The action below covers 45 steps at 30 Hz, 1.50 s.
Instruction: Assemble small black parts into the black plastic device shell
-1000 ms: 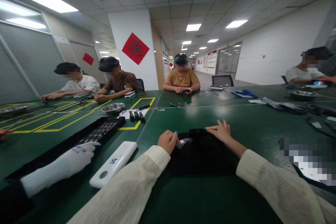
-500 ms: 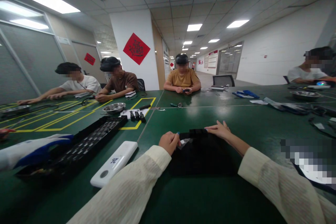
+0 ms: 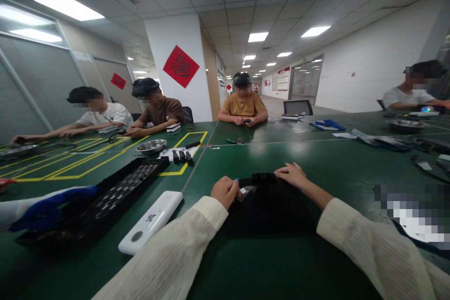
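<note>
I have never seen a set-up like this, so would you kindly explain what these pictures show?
There is no machine here: one person works bare-handed, and every picture comes from a camera worn on that person's head, looking forward and down. The left hand is curled at the left end of a black part; the right hand touches its other end. Whether either grips firmly, I cannot tell. On the green table, to the left, lie a white device marked 26 and a long black tray. The gloved hand at the tray belongs to a co-worker. Farther off stands a metal bowl.
</note>
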Tool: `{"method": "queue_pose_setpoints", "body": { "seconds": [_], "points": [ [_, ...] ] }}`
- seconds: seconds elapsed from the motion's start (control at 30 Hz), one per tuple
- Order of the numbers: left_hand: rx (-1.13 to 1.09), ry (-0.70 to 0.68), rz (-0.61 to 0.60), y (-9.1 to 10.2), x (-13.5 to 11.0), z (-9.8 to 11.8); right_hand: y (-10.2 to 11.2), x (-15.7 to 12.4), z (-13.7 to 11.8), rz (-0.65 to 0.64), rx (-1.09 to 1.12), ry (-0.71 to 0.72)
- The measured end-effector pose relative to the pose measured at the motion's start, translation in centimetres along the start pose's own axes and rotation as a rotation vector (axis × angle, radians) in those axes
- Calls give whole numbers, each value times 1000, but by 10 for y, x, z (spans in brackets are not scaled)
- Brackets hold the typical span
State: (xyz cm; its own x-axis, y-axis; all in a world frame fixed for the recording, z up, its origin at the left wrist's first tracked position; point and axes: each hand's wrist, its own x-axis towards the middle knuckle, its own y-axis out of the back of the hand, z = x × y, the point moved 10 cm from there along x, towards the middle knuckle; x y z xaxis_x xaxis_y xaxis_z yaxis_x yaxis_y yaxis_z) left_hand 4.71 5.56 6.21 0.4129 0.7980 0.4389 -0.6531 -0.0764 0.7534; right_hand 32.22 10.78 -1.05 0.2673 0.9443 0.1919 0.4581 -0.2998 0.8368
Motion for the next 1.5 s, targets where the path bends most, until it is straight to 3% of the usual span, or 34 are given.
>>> {"method": "queue_pose_setpoints", "body": {
  "seconds": [0.1,0.2,0.3,0.43,0.57,0.73,0.87,1.07,1.27,1.5],
  "points": [
    [1,-5,-3,1,0,2,5,-3,-2,75,51,5],
    [-4,-22,15,5,-1,7,36,-15,-19,350,170,104],
    [17,-95,39,9,-2,16,75,-45,-47,653,269,240],
    [95,-256,59,10,-6,34,101,-90,-97,760,252,412],
    [63,-375,77,11,-16,51,107,-130,-135,766,239,533],
    [75,-454,73,12,-25,66,82,-161,-172,606,152,788],
    [89,-528,63,10,-27,71,68,-173,-184,549,90,898],
    [34,-528,61,7,-26,65,69,-171,-184,538,101,896],
    [-13,-424,55,9,-21,56,66,-169,-185,510,47,881],
    [-39,-330,127,16,-15,45,75,-142,-171,577,-126,667]
  ]
}}
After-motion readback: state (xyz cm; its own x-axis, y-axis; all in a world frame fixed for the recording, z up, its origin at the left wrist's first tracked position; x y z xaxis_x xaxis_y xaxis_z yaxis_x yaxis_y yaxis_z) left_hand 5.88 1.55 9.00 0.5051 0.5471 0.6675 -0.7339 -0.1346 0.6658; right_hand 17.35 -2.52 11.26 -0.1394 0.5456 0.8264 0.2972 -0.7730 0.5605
